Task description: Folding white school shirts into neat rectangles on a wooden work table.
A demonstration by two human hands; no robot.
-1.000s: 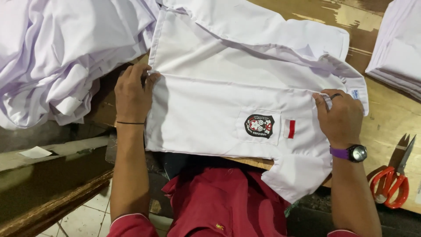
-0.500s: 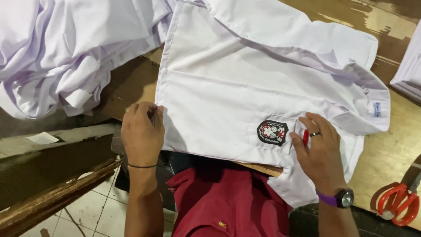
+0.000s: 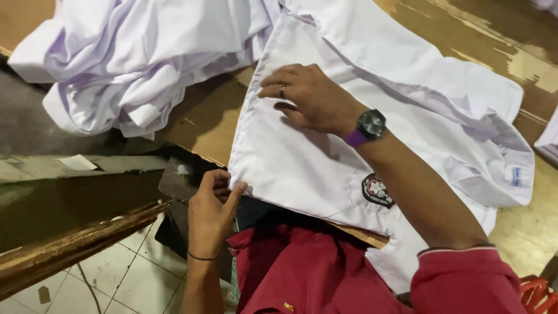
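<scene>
So the wooden worktop fills most of the frame, running from the upper left down to the lower right. On it, in the middle and right of the frame, lies the white shirt we're handling, spread flat with its bottom corner hanging off the near edge. There's a dark badge on its chest pocket, lower centre, and a small blue label at the collar on the far right.

Upper left we've got a rumpled pile of white cloth, just touching the shirt's left edge.

Our right hand reaches across from the lower right and presses flat on the shirt near its left edge, fingers spread, not grasping anything, just resting on the fabric. It has a ring and a black watch with a purple strap.

Our left hand, lower centre-left, has a pinching grip on the shirt's bottom left corner, thumb on top. A thin black band sits on that wrist.

A bit of something red-orange peeks in at the lower right corner; we can't tell what it is.
</scene>
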